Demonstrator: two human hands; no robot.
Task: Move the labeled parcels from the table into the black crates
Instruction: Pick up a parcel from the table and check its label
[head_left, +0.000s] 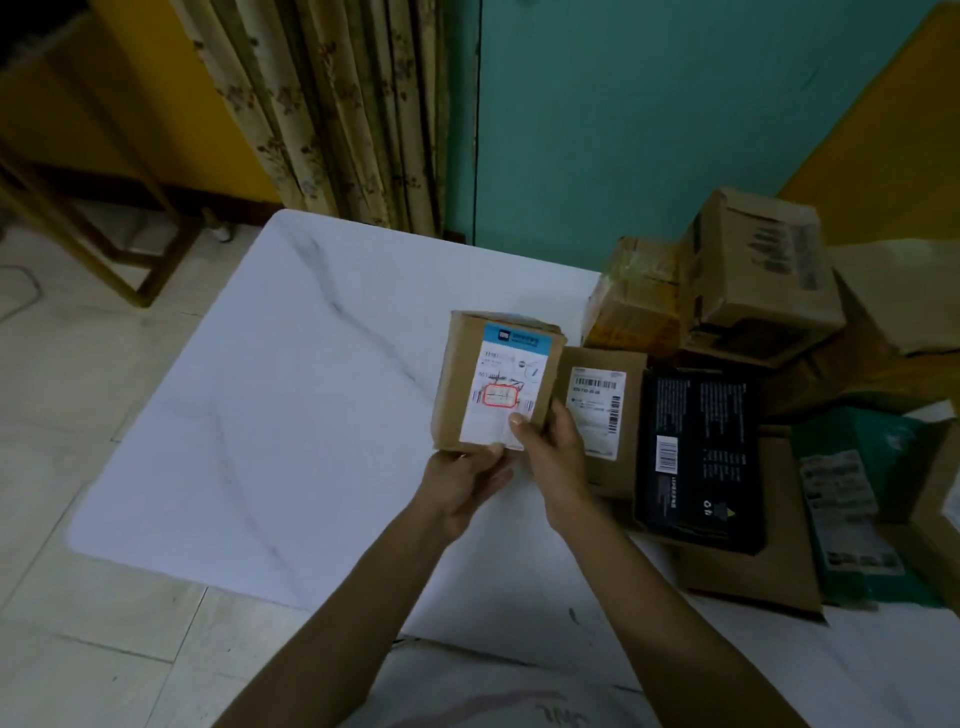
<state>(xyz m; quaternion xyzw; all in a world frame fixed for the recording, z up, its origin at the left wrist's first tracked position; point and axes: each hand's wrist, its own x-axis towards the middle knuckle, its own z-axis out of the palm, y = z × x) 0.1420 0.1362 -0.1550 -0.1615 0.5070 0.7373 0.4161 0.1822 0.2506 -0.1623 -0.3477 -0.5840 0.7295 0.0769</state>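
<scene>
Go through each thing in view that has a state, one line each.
small parcel, held in both hands, label facing the camera
left hand, grips the small parcel's near edge
right hand, grips its near right corner, thumb on the label
flat parcel, lying label up beside it
black box, lying flat, printed side up
big carton, closed, tilted

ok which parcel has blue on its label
The small brown parcel held by the left hand and right hand; the neighbouring parcel has an all-white label.
</scene>
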